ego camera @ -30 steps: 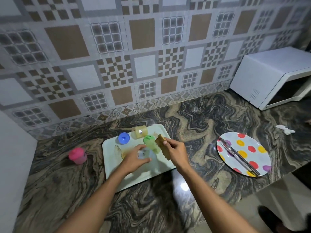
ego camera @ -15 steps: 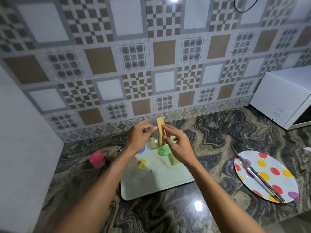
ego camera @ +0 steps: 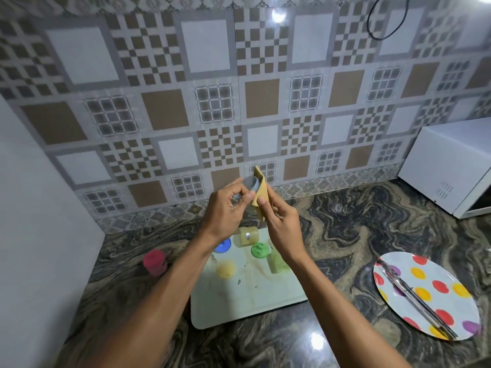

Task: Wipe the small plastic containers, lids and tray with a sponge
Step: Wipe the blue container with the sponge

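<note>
My left hand (ego camera: 225, 208) grips a small clear container (ego camera: 249, 183) held up above the tray. My right hand (ego camera: 279, 221) pinches a thin yellow sponge (ego camera: 261, 193) and presses it against the container's rim. Below, the pale tray (ego camera: 252, 298) lies on the counter and carries a blue lid (ego camera: 222, 246), a yellow lid (ego camera: 226, 269), a green lid (ego camera: 261, 249), a clear container on its side (ego camera: 248, 236) and another clear container (ego camera: 277, 262), partly behind my right wrist. A container with a pink lid (ego camera: 155, 262) stands on the counter left of the tray.
A white plate with coloured dots (ego camera: 427, 296) holds metal tongs (ego camera: 417, 296) at the right. A white microwave (ego camera: 451, 166) stands at the back right. A white panel (ego camera: 39, 221) borders the counter at the left, and the tiled wall runs behind.
Both hands rose from the tray with the clear container and the sponge; the sponge now presses on the container's rim. The camera view tilted upward.
</note>
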